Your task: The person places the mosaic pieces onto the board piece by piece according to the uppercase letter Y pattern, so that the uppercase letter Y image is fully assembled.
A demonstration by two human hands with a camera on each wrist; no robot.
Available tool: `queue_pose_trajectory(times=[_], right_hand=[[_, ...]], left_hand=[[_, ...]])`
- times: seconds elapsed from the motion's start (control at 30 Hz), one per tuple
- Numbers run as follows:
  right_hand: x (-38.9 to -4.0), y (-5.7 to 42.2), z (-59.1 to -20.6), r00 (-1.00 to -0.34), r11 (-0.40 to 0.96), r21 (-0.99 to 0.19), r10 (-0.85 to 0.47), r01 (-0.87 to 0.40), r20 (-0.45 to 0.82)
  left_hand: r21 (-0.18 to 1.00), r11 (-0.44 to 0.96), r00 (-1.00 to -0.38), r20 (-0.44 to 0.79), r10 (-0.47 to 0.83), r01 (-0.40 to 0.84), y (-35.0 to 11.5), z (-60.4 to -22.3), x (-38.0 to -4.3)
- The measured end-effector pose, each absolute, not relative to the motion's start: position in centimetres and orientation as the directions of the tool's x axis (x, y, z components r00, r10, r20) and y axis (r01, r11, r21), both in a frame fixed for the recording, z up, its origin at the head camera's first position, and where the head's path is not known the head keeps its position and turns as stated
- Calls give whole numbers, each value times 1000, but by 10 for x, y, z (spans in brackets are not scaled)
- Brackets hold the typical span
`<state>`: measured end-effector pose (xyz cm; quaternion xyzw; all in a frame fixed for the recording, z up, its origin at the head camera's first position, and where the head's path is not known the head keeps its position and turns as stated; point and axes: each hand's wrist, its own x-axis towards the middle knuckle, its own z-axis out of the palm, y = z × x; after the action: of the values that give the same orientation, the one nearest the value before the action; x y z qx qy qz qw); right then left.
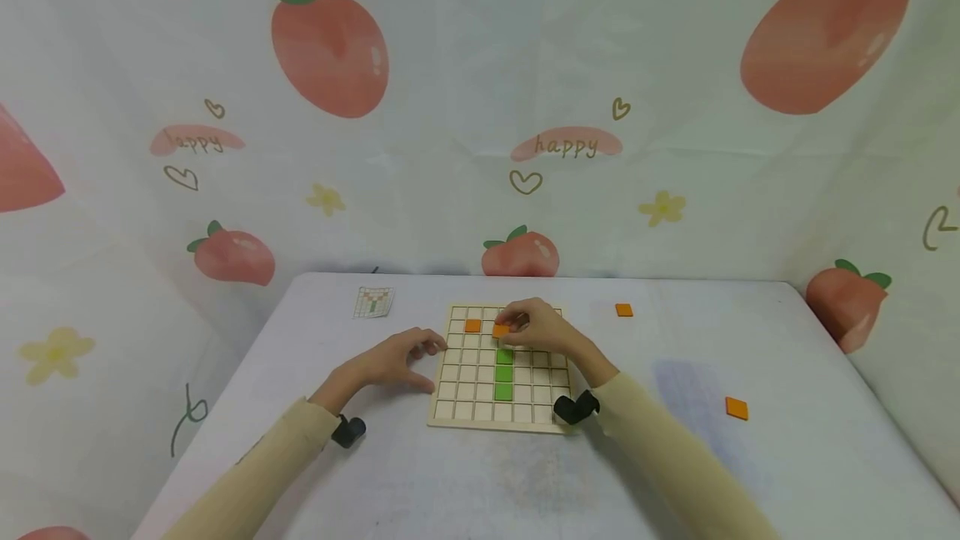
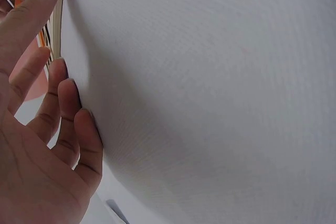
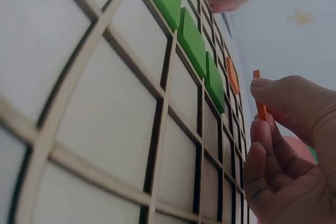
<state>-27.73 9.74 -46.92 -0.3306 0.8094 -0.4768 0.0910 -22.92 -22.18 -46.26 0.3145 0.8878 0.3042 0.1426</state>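
Note:
A pale wooden grid board (image 1: 467, 391) lies on the white table. Three green tiles (image 1: 504, 373) fill a column of its cells, and one orange tile (image 1: 472, 326) sits in a cell toward the far left. Between thumb and fingertips, my right hand (image 1: 543, 327) pinches another orange tile (image 3: 261, 98), held on edge close over the board beyond the green column. My left hand (image 1: 399, 360) rests at the board's left side, thumb and fingertips touching its edge (image 2: 58, 30), the fingers loosely bent.
A small card (image 1: 373, 302) printed with a coloured grid pattern lies at the back left of the table. To the right are two loose orange tiles, a far tile (image 1: 624, 310) and a nearer tile (image 1: 737, 408). A fruit-printed curtain (image 1: 450, 107) hangs behind the table.

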Motion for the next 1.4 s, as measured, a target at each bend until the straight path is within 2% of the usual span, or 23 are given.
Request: queue_pose_trajectory(times=[0.57,1.4], right_hand=[[-276,73,-466,-784,418,-812,-617,-408,76],[-274,68,-465,-776,465,-785,-630,-409,31]], left_hand=[[635,621,-766,-69,639,460,-224,-466,-230],[634,626,-767,-79,636,454,-222,-463,-230]])
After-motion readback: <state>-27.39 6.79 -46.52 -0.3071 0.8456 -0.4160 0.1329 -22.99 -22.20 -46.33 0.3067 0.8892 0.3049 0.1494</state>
